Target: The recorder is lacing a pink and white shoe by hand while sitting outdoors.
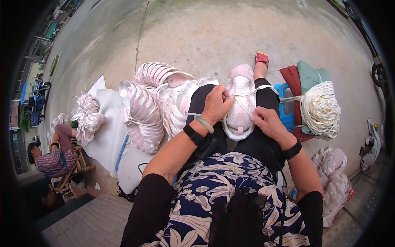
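A pink and white shoe upper [240,101] rests on my lap between my knees. My left hand [216,105] sits at its left edge, fingers pinched on the white lace near the top. My right hand [267,121] grips the lower right edge of the shoe and the lace that crosses it. A white lace strand runs from the shoe toward a big bundle of white laces [321,109] on the right. A pale bangle and a black band are on my left wrist, and a black band is on my right wrist.
Bundles of tied pink shoe uppers [144,111] lie stacked on the left on white sheets [109,136]. A blue stool [286,117] with red and green cloth holds the lace bundle. More uppers in a bag [333,173] sit lower right. Another person [53,156] sits at far left.
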A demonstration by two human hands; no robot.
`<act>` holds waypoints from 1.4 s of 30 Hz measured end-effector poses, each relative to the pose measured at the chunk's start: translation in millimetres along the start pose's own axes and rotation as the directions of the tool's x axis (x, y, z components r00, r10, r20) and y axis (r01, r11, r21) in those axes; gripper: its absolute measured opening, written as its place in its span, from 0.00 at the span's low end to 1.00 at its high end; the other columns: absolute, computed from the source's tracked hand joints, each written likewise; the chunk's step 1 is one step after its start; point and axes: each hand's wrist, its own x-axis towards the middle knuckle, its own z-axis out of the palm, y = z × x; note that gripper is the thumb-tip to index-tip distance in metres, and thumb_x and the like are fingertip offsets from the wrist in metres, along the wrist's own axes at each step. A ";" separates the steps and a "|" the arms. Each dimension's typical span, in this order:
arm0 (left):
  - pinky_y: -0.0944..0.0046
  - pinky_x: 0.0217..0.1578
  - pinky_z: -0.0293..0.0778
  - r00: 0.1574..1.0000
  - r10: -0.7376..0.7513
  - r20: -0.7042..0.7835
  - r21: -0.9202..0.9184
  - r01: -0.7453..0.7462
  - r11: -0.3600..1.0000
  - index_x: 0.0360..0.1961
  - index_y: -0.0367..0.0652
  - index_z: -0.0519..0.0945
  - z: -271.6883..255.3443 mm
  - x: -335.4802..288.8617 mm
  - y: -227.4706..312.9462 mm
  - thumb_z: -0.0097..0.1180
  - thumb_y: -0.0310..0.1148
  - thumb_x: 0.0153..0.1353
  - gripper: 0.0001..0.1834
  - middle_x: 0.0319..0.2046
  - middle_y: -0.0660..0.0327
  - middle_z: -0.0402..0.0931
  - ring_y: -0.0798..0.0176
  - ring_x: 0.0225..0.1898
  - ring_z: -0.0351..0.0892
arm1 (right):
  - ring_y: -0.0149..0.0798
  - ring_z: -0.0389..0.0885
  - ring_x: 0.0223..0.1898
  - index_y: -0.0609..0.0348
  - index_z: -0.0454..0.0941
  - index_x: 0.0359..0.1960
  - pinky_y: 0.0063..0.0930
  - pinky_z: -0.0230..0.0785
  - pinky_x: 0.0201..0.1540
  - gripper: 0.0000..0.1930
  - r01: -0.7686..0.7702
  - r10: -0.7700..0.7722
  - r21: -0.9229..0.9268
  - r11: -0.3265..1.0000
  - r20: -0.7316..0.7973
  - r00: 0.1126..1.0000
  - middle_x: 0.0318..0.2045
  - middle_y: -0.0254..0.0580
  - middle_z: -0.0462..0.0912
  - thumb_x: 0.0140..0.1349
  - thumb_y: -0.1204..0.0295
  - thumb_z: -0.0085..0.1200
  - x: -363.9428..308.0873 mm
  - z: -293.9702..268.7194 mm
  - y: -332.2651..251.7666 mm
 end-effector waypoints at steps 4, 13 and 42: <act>0.69 0.23 0.67 0.999 0.006 -0.043 -0.025 -0.007 1.000 0.25 0.38 0.70 6.8 -2.1 1.7 0.60 0.30 0.44 0.11 0.20 0.62 0.67 0.69 0.21 0.65 | 0.28 0.66 0.18 0.63 0.70 0.25 0.25 0.59 0.22 0.12 -0.141 0.141 0.005 0.990 -0.037 0.989 0.14 0.37 0.68 0.52 0.67 0.57 -1.3 -5.1 -3.0; 0.53 0.44 0.62 0.977 0.192 -0.088 0.272 -0.162 0.949 0.44 0.39 0.65 22.8 8.2 29.8 0.62 0.39 0.42 0.29 0.40 0.51 0.67 0.47 0.42 0.66 | 0.44 0.76 0.30 0.64 0.63 0.54 0.33 0.68 0.33 0.41 0.075 -0.201 -0.463 0.883 -0.229 0.952 0.28 0.45 0.74 0.41 0.52 0.64 26.6 2.7 -13.4; 0.57 0.54 0.62 0.983 0.175 0.046 0.106 -0.179 0.978 0.57 0.34 0.55 37.6 21.8 9.5 0.63 0.35 0.38 0.45 0.50 0.42 0.64 0.45 0.53 0.65 | 0.57 0.73 0.35 0.62 0.70 0.40 0.45 0.66 0.40 0.17 0.142 -0.285 -0.443 0.885 -0.276 0.918 0.33 0.54 0.71 0.44 0.78 0.47 19.7 6.3 0.6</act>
